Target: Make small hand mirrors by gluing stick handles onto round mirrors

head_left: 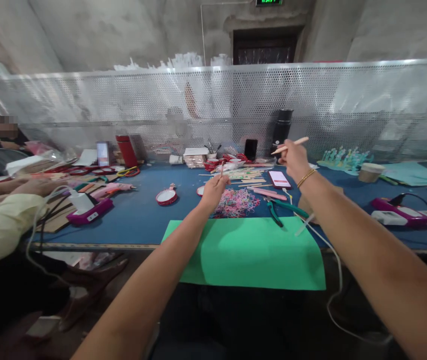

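Perforated metal screen (104,100): spans the back, behind the table.
Blue table (145,220): runs across the view, with materials spread over it.
Green sheet (251,255): lies at the near edge and juts out beyond it; the left forearm crosses above its left part.
Neighbour's pale yellow sleeve (6,220): at the far left, belonging to another person seated at the same table.
Purple power strips: one (90,212) on the left with a white plug on it, the other (401,212) at the right.
Tangled pile of coloured loops (238,202): just beyond the green sheet, beside the left hand, mostly pink and blue.
Right hand (295,159): raised, fingers closed around the pointed stick; a gold-coloured bracelet (306,178) circles the wrist.
Left hand (214,192): pinches the thin stick between its fingertips, at the left side of the pile.
Green-handled pliers (273,212): right of the pile, handles spread, partly over the green sheet.
Red-rimmed disc (166,196): lies left of the left hand, well apart from it.
Pointed stick (299,142): pale, in the right hand, tip towards the left.
Thin stick (222,167): pokes up from the left hand; its lower end is hidden.
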`<move>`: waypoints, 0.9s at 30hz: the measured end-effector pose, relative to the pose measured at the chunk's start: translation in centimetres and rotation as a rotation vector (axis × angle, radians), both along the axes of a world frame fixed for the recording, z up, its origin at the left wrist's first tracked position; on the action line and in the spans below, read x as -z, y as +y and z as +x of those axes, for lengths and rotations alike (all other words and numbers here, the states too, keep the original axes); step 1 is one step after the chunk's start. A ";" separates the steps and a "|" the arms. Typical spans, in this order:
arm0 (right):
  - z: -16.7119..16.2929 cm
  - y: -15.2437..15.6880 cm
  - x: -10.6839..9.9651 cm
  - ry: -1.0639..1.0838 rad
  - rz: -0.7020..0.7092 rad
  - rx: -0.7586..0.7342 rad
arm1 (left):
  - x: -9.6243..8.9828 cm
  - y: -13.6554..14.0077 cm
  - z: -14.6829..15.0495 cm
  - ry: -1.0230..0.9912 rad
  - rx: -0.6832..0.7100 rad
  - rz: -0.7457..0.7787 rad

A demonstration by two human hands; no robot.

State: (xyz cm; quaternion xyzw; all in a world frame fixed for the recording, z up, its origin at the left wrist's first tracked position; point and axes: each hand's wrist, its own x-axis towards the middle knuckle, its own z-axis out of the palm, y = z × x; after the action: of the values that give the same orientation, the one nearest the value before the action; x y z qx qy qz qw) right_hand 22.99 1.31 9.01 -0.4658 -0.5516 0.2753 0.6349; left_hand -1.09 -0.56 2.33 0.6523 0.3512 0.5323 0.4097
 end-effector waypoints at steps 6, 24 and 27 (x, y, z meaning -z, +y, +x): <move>-4.9 -3.8 3.3 -0.093 0.032 -0.354 | -0.2 -1.2 0.9 -0.241 0.288 -0.231; -5.9 -4.6 5.5 -0.102 0.091 -0.412 | 0.6 -1.9 1.1 -0.155 0.445 -0.354; -3.8 -3.2 5.8 -0.103 0.105 -0.231 | 0.2 -1.5 0.7 -0.181 0.293 -0.353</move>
State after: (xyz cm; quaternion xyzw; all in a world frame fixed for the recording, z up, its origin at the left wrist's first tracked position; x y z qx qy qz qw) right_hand 19.21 -1.86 3.17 -0.3790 -0.6468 0.2930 0.5934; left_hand -0.40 -2.08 2.13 0.5641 0.3023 0.4538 0.6201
